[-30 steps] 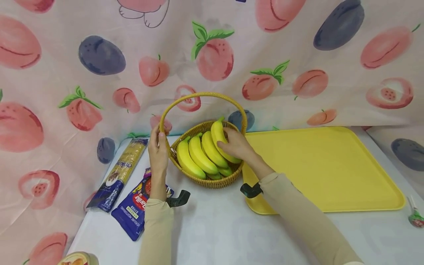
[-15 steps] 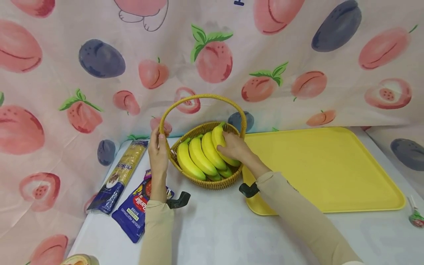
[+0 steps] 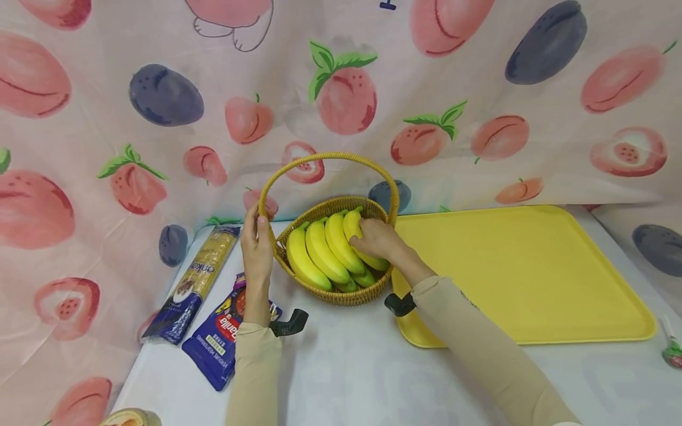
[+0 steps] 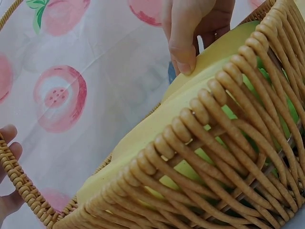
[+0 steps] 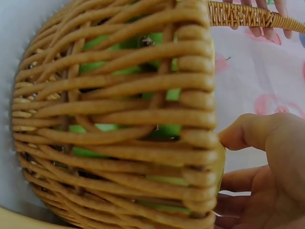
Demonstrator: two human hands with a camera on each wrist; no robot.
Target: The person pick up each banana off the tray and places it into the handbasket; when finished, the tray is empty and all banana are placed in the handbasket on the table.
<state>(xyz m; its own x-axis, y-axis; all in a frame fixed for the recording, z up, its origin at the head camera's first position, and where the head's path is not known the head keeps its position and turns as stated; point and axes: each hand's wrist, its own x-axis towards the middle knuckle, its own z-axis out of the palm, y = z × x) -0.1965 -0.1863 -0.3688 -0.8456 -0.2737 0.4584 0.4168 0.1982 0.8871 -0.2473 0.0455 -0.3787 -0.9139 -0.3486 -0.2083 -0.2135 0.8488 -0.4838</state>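
A wicker basket (image 3: 346, 299) with a tall arched handle (image 3: 330, 157) stands on the white table, several yellow bananas (image 3: 324, 253) side by side in it. My left hand (image 3: 257, 248) grips the handle's left base; its fingers (image 5: 262, 28) show behind the handle in the right wrist view. My right hand (image 3: 380, 239) reaches over the basket's right rim and holds the rightmost banana (image 3: 351, 223), thumb on its near side. The left wrist view shows that thumb pressing the banana's skin (image 4: 205, 64). Green tips show through the weave (image 5: 95, 129).
A yellow tray (image 3: 511, 272) lies right of the basket, under my right forearm. On the left lie a pasta packet (image 3: 194, 284) and a blue pouch (image 3: 221, 340), partly behind my left arm. A lollipop (image 3: 672, 354) is at the right edge, a round-lidded container (image 3: 130, 418) at bottom left.
The rightmost banana has come down and nearer into line with the other bananas, my right hand moving with it. My left hand stays at the handle.
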